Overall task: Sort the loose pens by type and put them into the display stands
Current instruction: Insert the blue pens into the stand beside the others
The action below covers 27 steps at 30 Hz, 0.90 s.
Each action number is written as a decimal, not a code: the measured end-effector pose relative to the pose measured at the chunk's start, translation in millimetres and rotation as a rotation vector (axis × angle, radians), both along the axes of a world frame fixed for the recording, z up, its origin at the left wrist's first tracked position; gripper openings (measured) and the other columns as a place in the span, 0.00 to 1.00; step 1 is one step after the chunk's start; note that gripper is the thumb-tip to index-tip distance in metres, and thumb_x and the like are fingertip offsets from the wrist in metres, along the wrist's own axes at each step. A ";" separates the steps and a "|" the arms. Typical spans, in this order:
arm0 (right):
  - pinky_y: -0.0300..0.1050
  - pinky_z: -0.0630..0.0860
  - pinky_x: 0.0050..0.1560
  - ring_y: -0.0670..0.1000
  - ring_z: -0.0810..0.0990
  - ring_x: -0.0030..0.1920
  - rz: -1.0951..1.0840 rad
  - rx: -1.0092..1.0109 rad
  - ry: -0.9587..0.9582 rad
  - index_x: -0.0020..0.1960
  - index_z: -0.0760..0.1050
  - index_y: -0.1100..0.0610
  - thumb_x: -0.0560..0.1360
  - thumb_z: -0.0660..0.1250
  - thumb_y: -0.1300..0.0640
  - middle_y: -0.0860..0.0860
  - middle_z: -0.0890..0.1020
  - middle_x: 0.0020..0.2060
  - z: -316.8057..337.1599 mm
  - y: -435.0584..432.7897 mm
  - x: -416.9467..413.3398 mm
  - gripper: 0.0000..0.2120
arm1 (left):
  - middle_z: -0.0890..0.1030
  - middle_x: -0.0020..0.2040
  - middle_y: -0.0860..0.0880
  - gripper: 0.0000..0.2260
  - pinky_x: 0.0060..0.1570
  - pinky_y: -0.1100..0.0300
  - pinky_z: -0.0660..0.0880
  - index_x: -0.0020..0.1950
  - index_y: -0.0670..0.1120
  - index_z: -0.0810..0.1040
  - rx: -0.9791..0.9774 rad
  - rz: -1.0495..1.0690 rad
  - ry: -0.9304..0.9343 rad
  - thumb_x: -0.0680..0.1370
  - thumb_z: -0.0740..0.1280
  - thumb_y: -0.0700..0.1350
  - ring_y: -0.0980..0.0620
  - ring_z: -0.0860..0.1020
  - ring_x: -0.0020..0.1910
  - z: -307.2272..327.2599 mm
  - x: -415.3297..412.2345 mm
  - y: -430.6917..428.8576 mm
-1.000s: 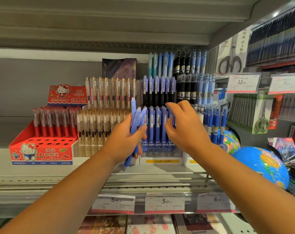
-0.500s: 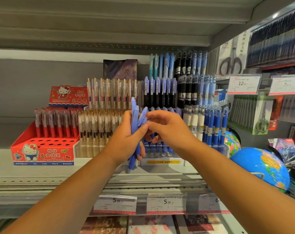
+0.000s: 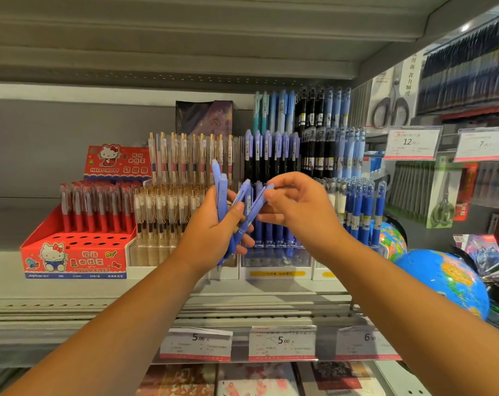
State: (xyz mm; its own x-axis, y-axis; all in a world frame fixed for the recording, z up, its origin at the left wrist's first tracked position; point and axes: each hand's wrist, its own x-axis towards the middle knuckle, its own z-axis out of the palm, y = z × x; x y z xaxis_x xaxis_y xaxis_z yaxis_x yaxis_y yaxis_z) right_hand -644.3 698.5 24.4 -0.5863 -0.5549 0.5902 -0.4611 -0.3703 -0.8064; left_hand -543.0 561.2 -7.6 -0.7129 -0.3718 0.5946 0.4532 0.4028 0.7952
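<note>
grey metal shop shelving fills the view, with another shelf board close overhead. my left grip is wrapped around a bundle of periwinkle-blue pens. i hold it roughly upright in front of the stands, with the clip ends sticking up above my fist and the tips poking out below it. my right grip is narrow, thumb and forefinger pinching the upper end of a single blue pen. that pen slants up and to the right out of the bundle, its lower end down among the others by my left fingers.

just behind both hands stands a clear display stand with a yellow strip on its base. its front row holds upright pens of the same blue, and dark-barrelled ones fill the tier behind. to its left is a tiered stand of clear pens with gold clips. further left is a red hello kitty box with red pens in its back rows and open holes in front. blue capped pens stand to the right, near a blue globe. price tags line the shelf edge below.
</note>
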 end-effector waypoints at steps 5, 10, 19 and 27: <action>0.45 0.83 0.39 0.54 0.86 0.41 -0.160 -0.129 0.073 0.52 0.74 0.58 0.80 0.66 0.61 0.57 0.80 0.45 17.0 14.9 -10.8 0.02 | 0.82 0.41 0.41 0.02 0.37 0.55 0.80 0.54 0.50 0.71 -0.046 0.010 0.021 0.83 0.60 0.45 0.43 0.82 0.37 -4.0 -6.0 -6.2; 0.50 0.84 0.41 0.55 0.85 0.44 -0.403 -0.075 0.251 0.49 0.72 0.49 0.80 0.67 0.56 0.50 0.79 0.45 28.8 29.3 -24.9 0.05 | 0.82 0.41 0.41 0.05 0.36 0.56 0.79 0.55 0.50 0.72 -0.062 -0.007 0.022 0.80 0.62 0.49 0.43 0.81 0.36 -4.0 -8.4 -7.8; 0.48 0.72 0.42 0.53 0.76 0.42 -0.726 0.113 0.646 0.52 0.71 0.55 0.81 0.65 0.55 0.52 0.77 0.46 24.0 26.1 -35.5 0.05 | 0.82 0.40 0.43 0.05 0.28 0.55 0.76 0.55 0.50 0.71 -0.067 -0.032 -0.015 0.81 0.61 0.49 0.44 0.76 0.27 -5.2 -6.4 -6.3; 0.52 0.71 0.40 0.54 0.72 0.39 -0.722 0.343 0.708 0.53 0.70 0.57 0.80 0.66 0.55 0.50 0.73 0.39 13.6 21.0 -37.2 0.06 | 0.83 0.41 0.43 0.01 0.26 0.56 0.74 0.53 0.49 0.69 -0.107 0.029 -0.025 0.83 0.60 0.45 0.48 0.72 0.25 -3.7 -5.4 -6.2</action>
State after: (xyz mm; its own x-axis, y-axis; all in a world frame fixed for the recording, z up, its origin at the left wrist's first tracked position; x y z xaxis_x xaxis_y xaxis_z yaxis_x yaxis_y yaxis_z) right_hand -681.5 719.5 38.0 -0.4275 -0.4146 0.8034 -0.8848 0.3740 -0.2779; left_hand -548.3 555.0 -11.3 -0.7179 -0.3277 0.6142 0.4209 0.4983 0.7579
